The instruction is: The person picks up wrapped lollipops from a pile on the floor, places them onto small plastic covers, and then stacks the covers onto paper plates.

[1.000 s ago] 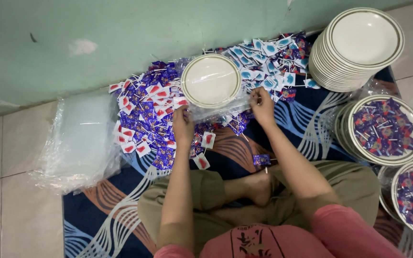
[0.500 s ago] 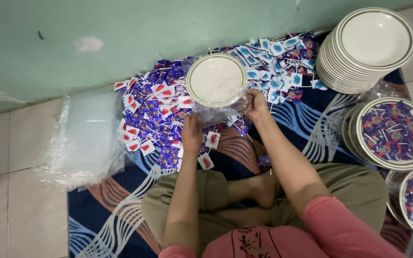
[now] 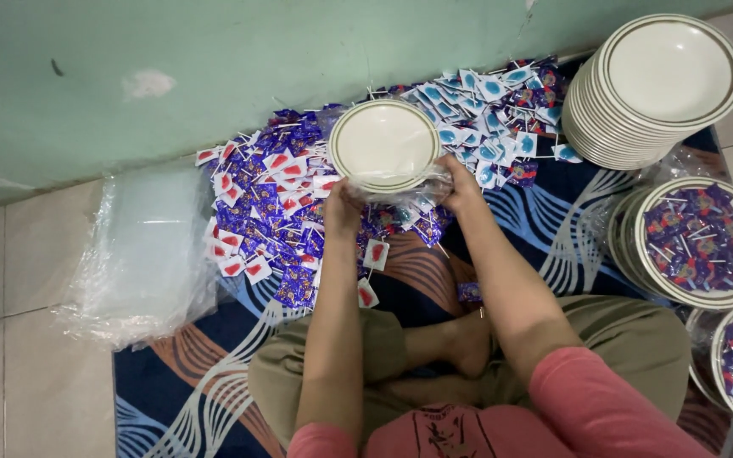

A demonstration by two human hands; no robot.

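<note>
The white plate (image 3: 383, 142) with a brown rim ring sits over a heap of wrapped lollipops (image 3: 275, 212), at twelve o'clock from the person. Left hand (image 3: 343, 209) grips clear plastic wrap (image 3: 400, 188) at the plate's seven o'clock edge; right hand (image 3: 460, 182) grips it at four o'clock. A stack of plates (image 3: 638, 127) stands at two o'clock.

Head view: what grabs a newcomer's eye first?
The heap of purple, red and blue candy wrappers spread over the patterned mat against the green wall. At its middle, the left hand and right hand hold a white plate in a clear plastic bag. At top right stands a tall stack of empty plates, with candy-filled plates below it.
</note>
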